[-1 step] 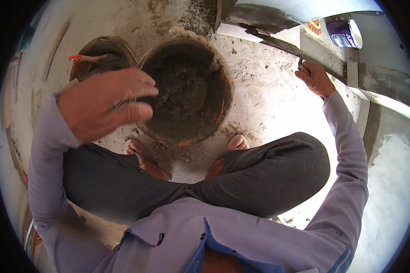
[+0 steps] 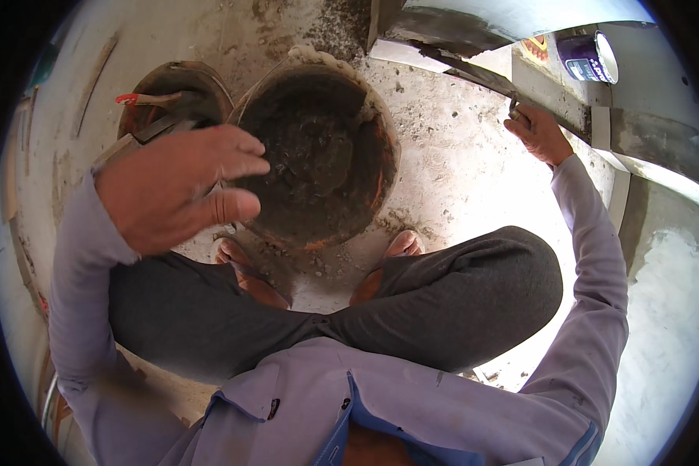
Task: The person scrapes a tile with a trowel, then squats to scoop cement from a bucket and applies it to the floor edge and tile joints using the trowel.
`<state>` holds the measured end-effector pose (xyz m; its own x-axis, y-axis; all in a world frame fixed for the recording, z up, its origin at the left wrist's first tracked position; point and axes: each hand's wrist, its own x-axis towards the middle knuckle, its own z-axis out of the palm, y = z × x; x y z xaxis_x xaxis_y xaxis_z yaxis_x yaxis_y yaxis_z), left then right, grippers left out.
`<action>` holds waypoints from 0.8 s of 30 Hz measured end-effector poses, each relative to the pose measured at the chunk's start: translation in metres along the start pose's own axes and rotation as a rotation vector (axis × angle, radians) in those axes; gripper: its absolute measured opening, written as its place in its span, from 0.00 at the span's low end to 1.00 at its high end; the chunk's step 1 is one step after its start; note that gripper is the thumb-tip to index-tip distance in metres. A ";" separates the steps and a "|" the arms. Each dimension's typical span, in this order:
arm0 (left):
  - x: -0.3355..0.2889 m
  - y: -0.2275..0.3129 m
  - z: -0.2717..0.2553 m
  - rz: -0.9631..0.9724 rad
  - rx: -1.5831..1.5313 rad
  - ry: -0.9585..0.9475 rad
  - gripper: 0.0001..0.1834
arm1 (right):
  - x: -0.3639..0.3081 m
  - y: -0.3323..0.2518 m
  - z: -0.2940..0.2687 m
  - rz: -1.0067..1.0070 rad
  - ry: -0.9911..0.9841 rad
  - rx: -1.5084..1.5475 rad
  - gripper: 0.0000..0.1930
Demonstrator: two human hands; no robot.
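My left hand (image 2: 182, 186) hovers over the left rim of a large round bucket (image 2: 387, 147), thumb and fingers apart with nothing between them. Wet grey mortar (image 2: 311, 155) fills the bottom of that bucket. Off to the right, my right hand (image 2: 540, 136) is closed round the handle of what looks like a trowel (image 2: 512, 105). Its blade lies against a low ledge (image 2: 551, 97) smeared with dark mortar, and I cannot make out its full outline. Behind my left hand, a smaller bucket (image 2: 210, 71) holds a red-ended tool (image 2: 151, 99) and a flat grey piece.
A dark paint can (image 2: 586, 62) with a white inside stands at the upper right. Partly plastered wall panels (image 2: 660, 144) run along the right side. My feet (image 2: 404, 245) flank the near side of the large bucket. A thin wooden strip (image 2: 95, 81) lies at the left.
My left hand has dropped slightly toward me, so more of the smaller bucket's contents shows behind it. The right hand stays in place with its tool.
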<state>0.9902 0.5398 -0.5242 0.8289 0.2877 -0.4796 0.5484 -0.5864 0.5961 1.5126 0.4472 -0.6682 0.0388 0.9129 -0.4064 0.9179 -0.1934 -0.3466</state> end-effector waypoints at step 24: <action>-0.009 0.005 0.003 -0.004 0.060 -0.372 0.18 | -0.051 -0.074 -0.051 0.106 0.027 -0.212 0.16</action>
<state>0.9855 0.5325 -0.5190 0.7242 0.0022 -0.6896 0.5354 -0.6321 0.5602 1.4630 0.4333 -0.5792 0.1472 0.9013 -0.4074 0.9705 -0.2111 -0.1164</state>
